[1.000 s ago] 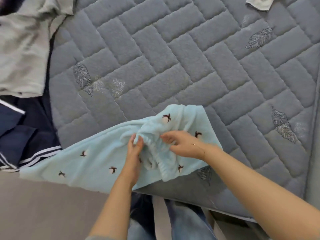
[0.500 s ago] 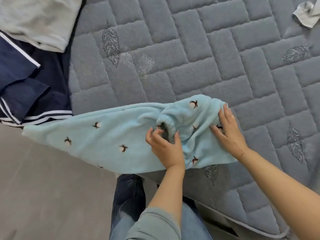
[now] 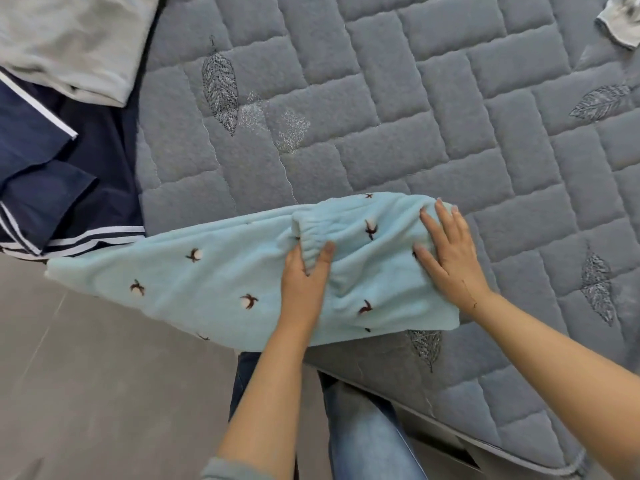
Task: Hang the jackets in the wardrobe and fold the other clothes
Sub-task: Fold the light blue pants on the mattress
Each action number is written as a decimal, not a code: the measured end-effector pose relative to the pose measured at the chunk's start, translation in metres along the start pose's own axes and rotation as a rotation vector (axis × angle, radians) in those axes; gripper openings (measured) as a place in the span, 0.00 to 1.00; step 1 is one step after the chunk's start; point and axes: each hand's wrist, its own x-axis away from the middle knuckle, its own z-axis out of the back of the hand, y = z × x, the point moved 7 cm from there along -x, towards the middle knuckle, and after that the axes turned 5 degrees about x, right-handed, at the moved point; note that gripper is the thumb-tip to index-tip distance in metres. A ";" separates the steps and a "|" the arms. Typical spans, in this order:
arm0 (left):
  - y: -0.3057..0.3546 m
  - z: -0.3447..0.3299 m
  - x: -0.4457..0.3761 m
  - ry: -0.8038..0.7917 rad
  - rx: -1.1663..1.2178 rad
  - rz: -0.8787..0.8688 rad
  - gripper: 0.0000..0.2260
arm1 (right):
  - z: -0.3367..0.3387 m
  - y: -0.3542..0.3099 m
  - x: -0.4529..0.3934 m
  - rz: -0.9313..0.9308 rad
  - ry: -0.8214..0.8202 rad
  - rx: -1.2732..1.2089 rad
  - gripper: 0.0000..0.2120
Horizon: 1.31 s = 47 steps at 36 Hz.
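Note:
A light blue fleece garment (image 3: 214,289) with small brown motifs lies across the near corner of the grey quilted bed (image 3: 398,116), its left end hanging past the bed's edge over the floor. My left hand (image 3: 304,271) pinches the gathered elastic band near the garment's middle between thumb and fingers. My right hand (image 3: 450,247) presses flat, fingers spread, on the garment's right end.
A navy garment with white stripes (image 3: 45,188) and a pale grey garment (image 3: 69,43) lie at the bed's left. A small grey-white piece of clothing (image 3: 620,22) sits at the top right. Grey floor (image 3: 86,393) lies below left. My legs in jeans (image 3: 363,427) stand against the bed.
The garment has been spread flatter. My right hand slid to its right end and flattened; my left hand took hold of the elastic band. The view shifted left.

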 end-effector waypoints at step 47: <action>-0.050 0.400 -0.034 0.166 0.051 0.061 0.28 | -0.119 -0.142 0.020 -0.697 0.210 -0.734 0.27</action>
